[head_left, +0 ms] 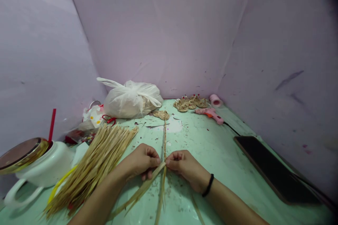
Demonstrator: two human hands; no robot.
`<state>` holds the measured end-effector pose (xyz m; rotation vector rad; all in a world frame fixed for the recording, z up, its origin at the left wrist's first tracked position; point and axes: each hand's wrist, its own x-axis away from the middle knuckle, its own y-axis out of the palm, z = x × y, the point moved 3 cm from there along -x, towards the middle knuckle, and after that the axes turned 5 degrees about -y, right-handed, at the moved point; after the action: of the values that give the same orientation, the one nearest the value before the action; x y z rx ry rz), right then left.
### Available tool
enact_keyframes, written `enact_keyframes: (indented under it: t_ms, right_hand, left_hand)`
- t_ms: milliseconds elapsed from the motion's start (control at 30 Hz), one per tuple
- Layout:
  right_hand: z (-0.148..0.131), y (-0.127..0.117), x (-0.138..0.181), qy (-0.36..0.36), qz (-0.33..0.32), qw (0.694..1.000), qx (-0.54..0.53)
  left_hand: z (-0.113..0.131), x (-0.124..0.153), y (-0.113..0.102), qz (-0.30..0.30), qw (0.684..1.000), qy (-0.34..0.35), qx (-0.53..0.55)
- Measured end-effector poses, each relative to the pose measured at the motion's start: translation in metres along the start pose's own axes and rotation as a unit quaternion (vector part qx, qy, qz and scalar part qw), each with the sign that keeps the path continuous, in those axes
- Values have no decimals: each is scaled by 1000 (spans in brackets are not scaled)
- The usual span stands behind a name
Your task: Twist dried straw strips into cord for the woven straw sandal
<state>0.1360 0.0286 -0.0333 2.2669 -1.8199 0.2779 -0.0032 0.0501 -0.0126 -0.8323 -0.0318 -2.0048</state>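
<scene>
My left hand (142, 161) and my right hand (185, 165) meet at the middle of the green table (224, 154), both pinched on dry straw strands (148, 186). A thin braid of straw (165, 133) runs away from my fingers toward a small woven coil (161, 114). Loose strand ends trail from my fingers toward me. A black band sits on my right wrist.
A bundle of straw strips (97, 161) lies at the left beside a white mug with a gold lid (29, 165). At the back stand a white plastic bag (132, 99), woven pieces (188, 103), a pink glue gun (210, 113) and pink tape (216, 100). A dark phone (271, 168) lies right.
</scene>
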Motion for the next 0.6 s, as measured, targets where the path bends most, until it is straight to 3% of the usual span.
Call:
enact_keyframes:
  t_ms: [133,333,500,600]
  right_hand:
    - [-1,0,1,1,3,1000,-1]
    - [-4,0,2,4,3,1000,2]
    - [-2,0,2,-10,6,1000,-13]
    - [-1,1,1,-22,16,999,-25]
  left_hand:
    - [-1,0,3,-22,1000,3,-1]
    - [-2,-3,6,-5,1000,12,16]
    - [-2,-3,7,-41,999,0,25]
    - [-2,-3,9,-6,999,-34,28]
